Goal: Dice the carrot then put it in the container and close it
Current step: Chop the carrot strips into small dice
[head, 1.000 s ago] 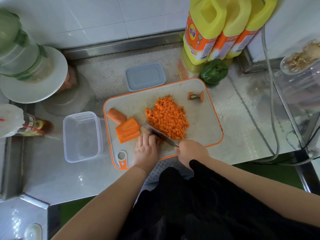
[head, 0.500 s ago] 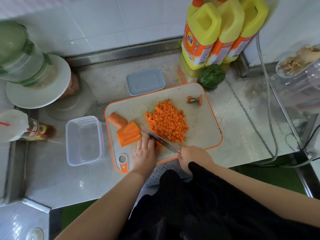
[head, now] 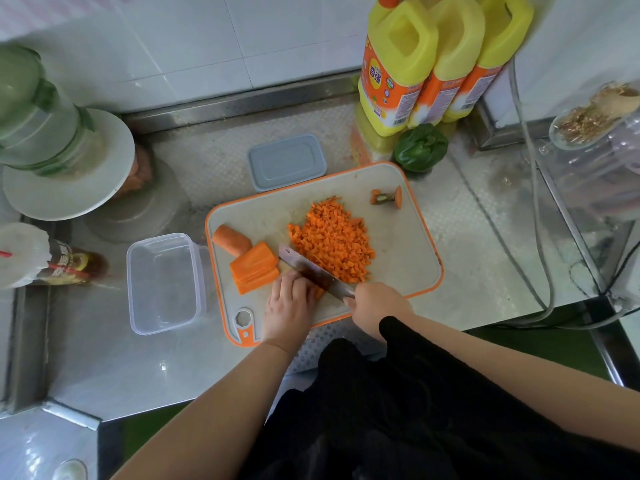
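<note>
A: Any writing legible?
B: The nearest yellow jug (head: 398, 64) carries an orange label with Chinese characters; too small to read for certain.
A: What has changed?
B: Little. The knife (head: 313, 275) sits a touch closer to the left hand (head: 289, 303).
A: The hands?
B: The left, knuckles bent, pins carrot strips (head: 319, 292) on the cutting board (head: 408, 244). The right hand (head: 377, 306) is wrapped round the knife handle. Diced carrot (head: 332, 242) is heaped mid-board; the container (head: 162, 282) stands uncovered left of it, the lid (head: 286, 162) behind.

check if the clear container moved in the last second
No. The clear container still sits just left of the cutting board, beside its left edge as before; only the camera shifted.
</note>
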`<move>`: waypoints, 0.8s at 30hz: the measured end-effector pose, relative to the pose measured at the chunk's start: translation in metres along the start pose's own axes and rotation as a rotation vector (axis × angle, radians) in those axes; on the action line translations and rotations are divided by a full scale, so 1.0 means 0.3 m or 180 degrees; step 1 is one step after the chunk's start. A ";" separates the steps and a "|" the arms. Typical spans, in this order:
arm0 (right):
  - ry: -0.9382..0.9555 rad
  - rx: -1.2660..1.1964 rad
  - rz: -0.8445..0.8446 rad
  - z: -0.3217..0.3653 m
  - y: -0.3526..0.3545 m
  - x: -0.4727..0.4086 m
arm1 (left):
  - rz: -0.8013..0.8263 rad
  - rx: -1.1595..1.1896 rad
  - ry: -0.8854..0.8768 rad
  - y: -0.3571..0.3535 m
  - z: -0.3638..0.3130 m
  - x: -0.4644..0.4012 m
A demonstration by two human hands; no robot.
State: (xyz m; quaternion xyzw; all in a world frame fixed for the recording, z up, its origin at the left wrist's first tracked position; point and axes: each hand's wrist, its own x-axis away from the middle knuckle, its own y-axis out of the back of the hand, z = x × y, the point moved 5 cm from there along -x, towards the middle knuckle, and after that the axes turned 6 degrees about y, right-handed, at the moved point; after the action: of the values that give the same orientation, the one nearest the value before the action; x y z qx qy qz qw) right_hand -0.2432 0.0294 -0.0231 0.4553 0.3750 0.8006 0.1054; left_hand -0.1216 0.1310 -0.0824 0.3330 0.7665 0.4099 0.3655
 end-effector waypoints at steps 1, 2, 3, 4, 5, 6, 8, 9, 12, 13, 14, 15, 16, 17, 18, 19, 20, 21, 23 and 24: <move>-0.0003 -0.0102 -0.0009 -0.007 0.013 -0.006 | 0.0015 -0.0025 -0.0037 0.000 0.002 0.000; 0.0026 -0.0206 -0.0004 -0.015 0.024 -0.011 | 0.0042 -0.0051 -0.0062 0.002 0.003 0.000; 0.0083 -0.0292 0.0023 -0.021 0.032 -0.013 | 0.0073 -0.0054 -0.0068 0.004 0.002 0.000; 0.0145 -0.0339 0.0050 -0.023 0.038 -0.013 | 0.0102 -0.0019 -0.0048 0.009 0.001 0.002; 0.0186 -0.0340 0.0045 -0.020 0.044 -0.008 | 0.0129 0.0056 -0.0010 0.017 0.000 0.002; 0.0191 -0.0309 -0.0003 -0.016 0.048 0.000 | 0.0150 0.0146 0.0023 0.028 -0.001 0.003; 0.0130 -0.0149 -0.0134 -0.004 0.056 0.022 | 0.0131 0.0230 0.0032 0.051 -0.003 0.007; 0.0101 -0.0046 -0.0164 0.002 0.056 0.034 | 0.0108 0.0212 0.0023 0.059 -0.003 0.010; 0.0085 0.0151 -0.0062 0.011 0.036 0.064 | 0.0155 0.0178 0.0061 0.058 0.004 0.012; 0.0078 0.0173 -0.0001 0.012 0.028 0.073 | 0.0202 0.0188 0.0089 0.053 0.007 0.015; 0.0064 0.0186 0.0056 0.012 0.021 0.080 | 0.0250 0.0193 0.0112 0.047 0.008 0.017; 0.0055 0.0211 0.0097 0.015 0.014 0.083 | 0.0288 0.0194 0.0132 0.040 0.007 0.018; 0.0044 0.0247 0.0118 0.018 0.007 0.083 | 0.0310 0.0190 0.0150 0.034 0.004 0.018; 0.0015 0.0281 0.0118 0.020 0.002 0.081 | 0.0325 0.0176 0.0163 0.029 0.003 0.018; -0.0036 0.0301 0.0103 0.021 -0.004 0.076 | 0.0333 0.0148 0.0160 0.025 0.001 0.018; -0.0092 0.0311 0.0083 0.021 -0.008 0.071 | 0.0334 0.0111 0.0140 0.020 0.000 0.018; -0.0132 0.0316 0.0078 0.021 -0.014 0.066 | 0.0323 0.0069 0.0112 0.015 0.001 0.018; -0.0150 0.0316 0.0085 0.024 -0.018 0.062 | 0.0303 0.0025 0.0087 0.010 0.002 0.018; -0.0158 0.0285 0.0130 0.029 -0.029 0.055 | 0.0248 -0.0027 0.0057 -0.001 0.007 0.022; -0.0150 0.0278 0.0160 0.033 -0.034 0.051 | 0.0221 -0.0026 0.0040 -0.006 0.009 0.025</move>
State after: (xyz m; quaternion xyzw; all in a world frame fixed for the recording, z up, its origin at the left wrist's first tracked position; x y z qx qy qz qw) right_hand -0.2456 0.0492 -0.0173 0.4875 0.3954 0.7749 0.0741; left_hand -0.1234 0.1372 -0.0872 0.3554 0.7550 0.4275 0.3476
